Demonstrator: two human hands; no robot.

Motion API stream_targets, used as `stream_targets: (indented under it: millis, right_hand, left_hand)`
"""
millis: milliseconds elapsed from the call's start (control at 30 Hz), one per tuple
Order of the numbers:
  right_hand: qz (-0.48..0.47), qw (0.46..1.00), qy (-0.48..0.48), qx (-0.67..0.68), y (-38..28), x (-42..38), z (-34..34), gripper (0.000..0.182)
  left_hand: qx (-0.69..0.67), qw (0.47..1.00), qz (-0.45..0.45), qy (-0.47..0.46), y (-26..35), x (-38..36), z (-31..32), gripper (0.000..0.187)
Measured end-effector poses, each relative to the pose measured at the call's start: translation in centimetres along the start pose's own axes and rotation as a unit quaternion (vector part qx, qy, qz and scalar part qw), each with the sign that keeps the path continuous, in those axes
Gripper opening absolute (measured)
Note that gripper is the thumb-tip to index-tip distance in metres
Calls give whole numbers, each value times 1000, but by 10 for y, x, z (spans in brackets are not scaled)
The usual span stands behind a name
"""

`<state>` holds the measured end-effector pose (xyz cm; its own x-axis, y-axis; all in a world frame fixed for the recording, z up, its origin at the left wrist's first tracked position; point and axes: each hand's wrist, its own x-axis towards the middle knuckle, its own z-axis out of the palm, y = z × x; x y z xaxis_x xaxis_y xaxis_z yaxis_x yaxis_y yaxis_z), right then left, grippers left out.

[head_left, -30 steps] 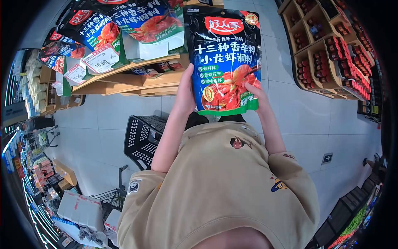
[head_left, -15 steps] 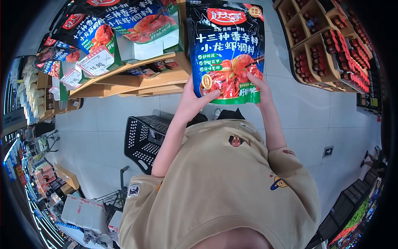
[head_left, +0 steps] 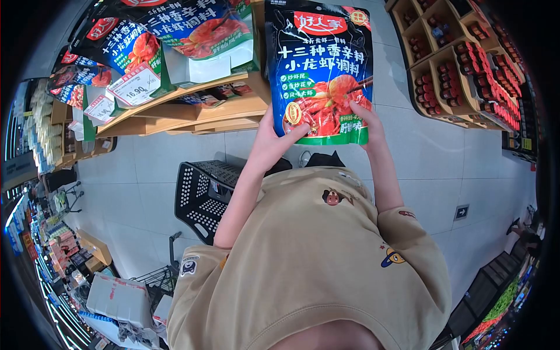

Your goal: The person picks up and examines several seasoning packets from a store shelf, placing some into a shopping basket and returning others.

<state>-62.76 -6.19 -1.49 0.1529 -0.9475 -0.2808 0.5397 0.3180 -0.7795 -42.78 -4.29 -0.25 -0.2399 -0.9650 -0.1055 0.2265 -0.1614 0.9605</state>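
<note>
Lifting looks done but letting go does not, as the shiny bag point(head_left: 321, 64) is held at twelve o'clock by the left hand point(head_left: 269, 143) and right hand point(head_left: 371, 129), near the shelf point(head_left: 261, 64) at eleven o'clock.

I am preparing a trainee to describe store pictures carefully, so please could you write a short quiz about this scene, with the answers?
1. Which thing is held between the left hand and the right hand?
A) a glass jar
B) a crayfish seasoning pouch
C) a folded towel

2. True or false: the black perforated basket is on the person's right side.

3. Fill in: the larger price card at the wooden shelf shows ____.

Key: 1. B; 2. false; 3. 16.90
</note>
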Motion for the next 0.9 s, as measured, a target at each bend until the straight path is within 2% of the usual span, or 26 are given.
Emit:
stream_targets:
  millis: [67,100,167,233,400,533,900]
  right_hand:
    - [4,1000,2,8,-1,1,-2,33]
    - [8,1000,4,16,-1,2,-3,31]
    - [13,999,1,36,-1,2,-3,29]
    - [16,998,-2,55,-3,0,-1,26]
    - [41,995,65,62,-1,3,-6,27]
    - [48,995,67,62,-4,2,-2,26]
    - [28,998,14,53,-8,-4,4,23]
  left_hand:
    - [-45,999,-11,0,-4,0,-4,40]
    - [-45,999,-12,1,-4,0,-4,40]
    - [-169,984,-64,4,4,-2,-1,41]
    - [-156,986,-66,-4,3,-3,-1,42]
    - [-156,985,-65,-21,2,0,-1,43]
    - [-154,986,-63,-16,1,0,-1,43]
    - [-137,989,-61,-4,-1,-1,-1,42]
